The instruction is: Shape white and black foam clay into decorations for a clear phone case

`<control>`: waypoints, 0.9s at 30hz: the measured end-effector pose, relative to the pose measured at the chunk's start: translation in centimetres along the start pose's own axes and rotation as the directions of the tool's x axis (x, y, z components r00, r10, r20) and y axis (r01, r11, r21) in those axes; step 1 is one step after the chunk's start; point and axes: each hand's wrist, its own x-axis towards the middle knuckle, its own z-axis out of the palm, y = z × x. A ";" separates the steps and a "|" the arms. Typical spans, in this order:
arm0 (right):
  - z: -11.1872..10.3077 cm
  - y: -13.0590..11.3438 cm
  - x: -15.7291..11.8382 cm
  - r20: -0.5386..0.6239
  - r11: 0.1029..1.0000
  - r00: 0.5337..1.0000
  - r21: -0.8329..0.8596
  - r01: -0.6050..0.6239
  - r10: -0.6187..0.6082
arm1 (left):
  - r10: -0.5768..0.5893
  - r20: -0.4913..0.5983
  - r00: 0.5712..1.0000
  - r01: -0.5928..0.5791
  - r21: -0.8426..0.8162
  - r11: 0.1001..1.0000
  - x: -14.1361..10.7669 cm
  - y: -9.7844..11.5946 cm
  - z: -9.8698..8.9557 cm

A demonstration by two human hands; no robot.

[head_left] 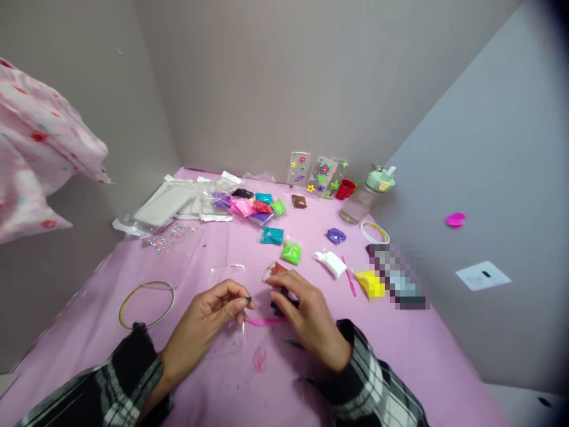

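Note:
My left hand (211, 317) is closed in a pinch, with a small black bit of what looks like clay (249, 299) at its fingertips. Fingers of my right hand (309, 314) curl over a crumpled black clay packet (279, 307), which they partly hide. Between and below the hands lies a pink plastic tool (264, 322), its right end hidden by the right hand. A clear phone case (226, 270) lies flat, partly behind my left hand. Just beyond the right fingers is a reddish-brown packet (273, 270). Dark pointed blades (291, 342) show beneath the right wrist.
Green (291, 252), teal (271, 236), purple (336, 236) and yellow packets (370, 284) lie ahead, beside a white tube (331, 263). Decorated clear cases (323, 172), a red cup (345, 190) and a bottle (360, 201) stand behind. Tape rings (146, 305) and rhinestones (171, 237) lie about.

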 end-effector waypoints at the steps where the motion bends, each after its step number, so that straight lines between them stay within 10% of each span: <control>1: 0.3 -0.2 -0.2 0.007 0.998 0.998 -0.006 0.063 -0.063 | -0.005 0.001 1.000 0.005 -0.002 1.000 0.0 0.0 0.1; 5: 1.5 -1.4 -0.9 0.037 0.974 0.974 0.007 0.224 -0.224 | -0.002 0.031 1.000 0.002 -0.007 1.000 -0.1 0.1 0.3; 22: 1.8 -1.5 -0.9 0.028 0.983 0.986 0.083 0.164 -0.167 | -0.004 0.124 0.992 -0.021 0.201 0.979 -0.3 0.8 0.4; 27: 1.6 -1.7 -0.2 -0.010 0.956 0.997 0.284 -0.072 0.079 | 0.075 0.100 0.992 -0.097 0.240 0.966 -0.6 0.6 0.3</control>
